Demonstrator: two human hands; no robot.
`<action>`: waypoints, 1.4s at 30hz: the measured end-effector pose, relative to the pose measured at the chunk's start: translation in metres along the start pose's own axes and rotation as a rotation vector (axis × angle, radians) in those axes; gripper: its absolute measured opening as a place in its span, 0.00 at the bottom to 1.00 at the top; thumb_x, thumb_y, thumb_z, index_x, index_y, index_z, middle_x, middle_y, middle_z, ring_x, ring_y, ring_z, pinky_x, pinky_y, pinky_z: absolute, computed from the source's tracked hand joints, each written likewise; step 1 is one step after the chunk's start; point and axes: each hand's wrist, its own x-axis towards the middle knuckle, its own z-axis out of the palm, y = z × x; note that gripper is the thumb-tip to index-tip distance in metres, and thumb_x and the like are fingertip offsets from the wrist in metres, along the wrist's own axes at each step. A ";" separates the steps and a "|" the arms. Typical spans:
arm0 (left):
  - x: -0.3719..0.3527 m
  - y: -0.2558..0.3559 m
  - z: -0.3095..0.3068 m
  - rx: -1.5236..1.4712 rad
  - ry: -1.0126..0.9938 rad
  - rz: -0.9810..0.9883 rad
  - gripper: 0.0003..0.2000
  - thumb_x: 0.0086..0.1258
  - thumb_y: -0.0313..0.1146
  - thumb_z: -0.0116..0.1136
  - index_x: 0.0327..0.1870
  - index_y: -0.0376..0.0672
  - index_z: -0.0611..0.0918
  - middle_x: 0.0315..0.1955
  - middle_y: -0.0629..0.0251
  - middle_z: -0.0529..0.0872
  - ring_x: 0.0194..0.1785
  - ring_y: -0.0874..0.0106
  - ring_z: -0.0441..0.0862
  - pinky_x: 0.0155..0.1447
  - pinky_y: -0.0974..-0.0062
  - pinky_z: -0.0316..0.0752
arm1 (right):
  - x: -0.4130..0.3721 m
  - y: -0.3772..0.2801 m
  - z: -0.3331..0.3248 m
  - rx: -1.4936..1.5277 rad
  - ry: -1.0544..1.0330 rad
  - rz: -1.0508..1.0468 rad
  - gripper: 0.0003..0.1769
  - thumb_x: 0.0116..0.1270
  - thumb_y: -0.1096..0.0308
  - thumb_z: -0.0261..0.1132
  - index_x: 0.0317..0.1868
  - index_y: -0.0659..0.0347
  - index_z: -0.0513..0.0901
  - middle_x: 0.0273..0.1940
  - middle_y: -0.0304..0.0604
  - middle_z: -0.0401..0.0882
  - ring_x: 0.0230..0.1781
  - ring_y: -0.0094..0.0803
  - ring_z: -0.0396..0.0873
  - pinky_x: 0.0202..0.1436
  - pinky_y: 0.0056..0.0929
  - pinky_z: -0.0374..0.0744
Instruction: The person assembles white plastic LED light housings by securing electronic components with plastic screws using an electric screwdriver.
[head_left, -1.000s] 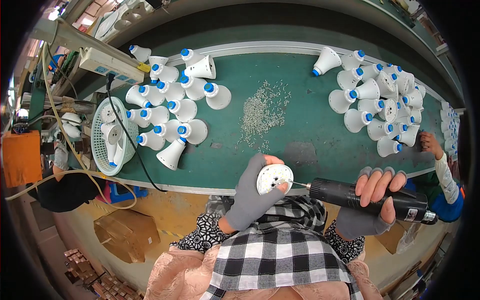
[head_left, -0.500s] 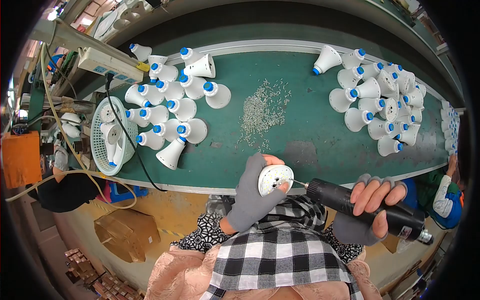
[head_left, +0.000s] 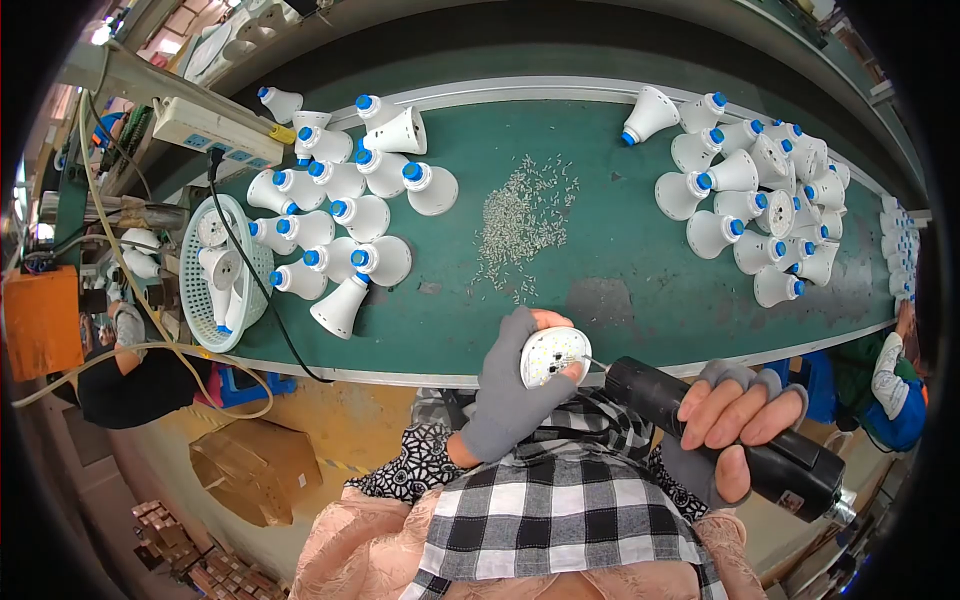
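Note:
My left hand (head_left: 515, 385), in a grey fingerless glove, is closed around a white lamp housing (head_left: 541, 347) in front of the bench edge. The housing's round face, with a board of small yellow LEDs, is turned toward my right side. Wrapped about the black body of an electric screwdriver (head_left: 650, 395) is my right hand (head_left: 735, 425), gloved the same way. The screwdriver's thin bit points left and reaches the board's right side; I cannot make out a screw at its tip. A scattered heap of small screws (head_left: 522, 225) lies on the green bench beyond.
White lamp housings with blue caps stand and lie in groups at left (head_left: 360, 215) and right (head_left: 735, 175) on the green bench (head_left: 470, 330). A pale basket (head_left: 187, 280) holds more, with a black cable (head_left: 255, 270) across it. Other people's arms show at both sides.
The screwdriver and my right hand have shifted slightly left and down, the tool's body closer to the board. My left hand and the housing have barely moved.

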 end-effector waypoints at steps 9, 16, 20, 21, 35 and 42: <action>0.002 -0.002 -0.001 0.009 0.011 -0.003 0.19 0.57 0.30 0.67 0.50 0.41 0.77 0.45 0.62 0.77 0.45 0.72 0.78 0.51 0.73 0.75 | -0.002 0.004 0.010 0.065 0.139 0.060 0.26 0.57 0.71 0.73 0.45 0.52 0.63 0.31 0.40 0.77 0.26 0.34 0.79 0.39 0.40 0.78; 0.004 -0.003 0.004 0.021 -0.009 -0.025 0.20 0.56 0.30 0.68 0.50 0.40 0.77 0.45 0.63 0.79 0.46 0.73 0.80 0.51 0.74 0.76 | -0.003 -0.007 0.014 0.006 0.107 0.133 0.24 0.60 0.69 0.72 0.44 0.53 0.62 0.30 0.40 0.75 0.24 0.32 0.76 0.38 0.37 0.76; 0.005 0.009 0.003 -0.108 -0.023 -0.108 0.20 0.58 0.31 0.67 0.52 0.40 0.77 0.43 0.65 0.82 0.45 0.76 0.80 0.50 0.77 0.77 | 0.016 0.004 -0.005 0.116 0.067 -0.027 0.22 0.60 0.68 0.72 0.43 0.55 0.65 0.30 0.40 0.76 0.24 0.28 0.77 0.37 0.33 0.77; 0.007 0.009 0.001 -0.177 -0.006 -0.131 0.21 0.58 0.30 0.66 0.53 0.40 0.76 0.42 0.66 0.82 0.44 0.77 0.80 0.49 0.78 0.76 | 0.024 0.006 -0.009 0.149 0.166 -0.095 0.20 0.62 0.66 0.71 0.42 0.56 0.66 0.28 0.38 0.73 0.21 0.26 0.74 0.33 0.29 0.76; 0.031 0.011 0.000 -0.588 -0.111 -0.170 0.27 0.74 0.52 0.52 0.62 0.37 0.73 0.47 0.63 0.83 0.52 0.72 0.80 0.56 0.73 0.75 | -0.005 0.062 -0.094 0.609 0.666 0.524 0.05 0.70 0.67 0.58 0.39 0.60 0.73 0.25 0.36 0.63 0.23 0.25 0.64 0.32 0.28 0.69; 0.131 0.064 0.056 -0.554 -0.287 -0.134 0.26 0.76 0.55 0.50 0.61 0.41 0.74 0.53 0.62 0.81 0.49 0.69 0.81 0.54 0.66 0.79 | -0.028 0.088 -0.112 0.685 0.648 0.620 0.06 0.66 0.68 0.60 0.40 0.60 0.75 0.26 0.39 0.69 0.24 0.32 0.69 0.33 0.34 0.72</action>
